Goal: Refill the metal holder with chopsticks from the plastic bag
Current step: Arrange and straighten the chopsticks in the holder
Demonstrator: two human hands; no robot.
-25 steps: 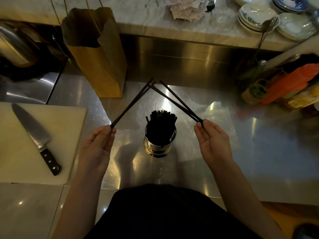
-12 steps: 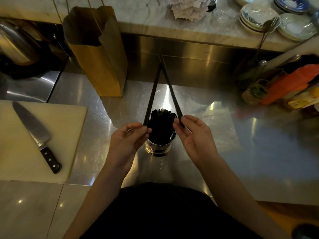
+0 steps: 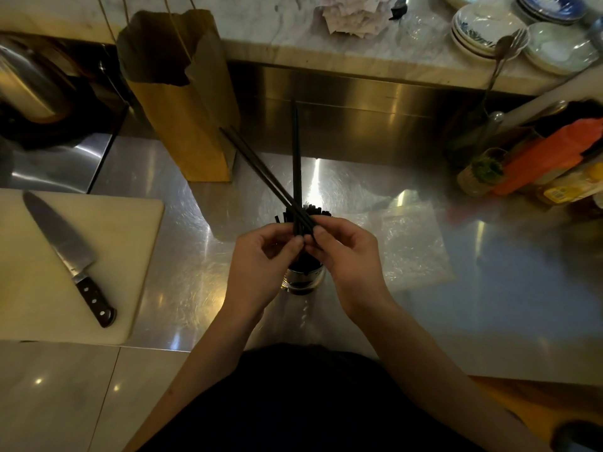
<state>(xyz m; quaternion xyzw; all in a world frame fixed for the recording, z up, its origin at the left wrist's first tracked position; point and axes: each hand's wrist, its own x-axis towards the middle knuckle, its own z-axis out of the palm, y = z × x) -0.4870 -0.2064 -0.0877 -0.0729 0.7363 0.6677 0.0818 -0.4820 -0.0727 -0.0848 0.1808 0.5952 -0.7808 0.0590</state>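
Hands closed in over metal holder (image 3: 303, 281), left hand (image 3: 261, 259) fingers pinching upright chopsticks (image 3: 296, 158), right hand (image 3: 350, 259) fingers pinching slanted chopsticks (image 3: 257, 164)

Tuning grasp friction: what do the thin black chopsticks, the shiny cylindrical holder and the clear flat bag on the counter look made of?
The thin black chopsticks: matte black, no grain visible; plastic or lacquered wood, cannot tell. The shiny cylindrical holder: polished metal, probably stainless steel, mirror-like reflections. The clear flat bag: thin transparent plastic film, crinkled glints, counter shows through.
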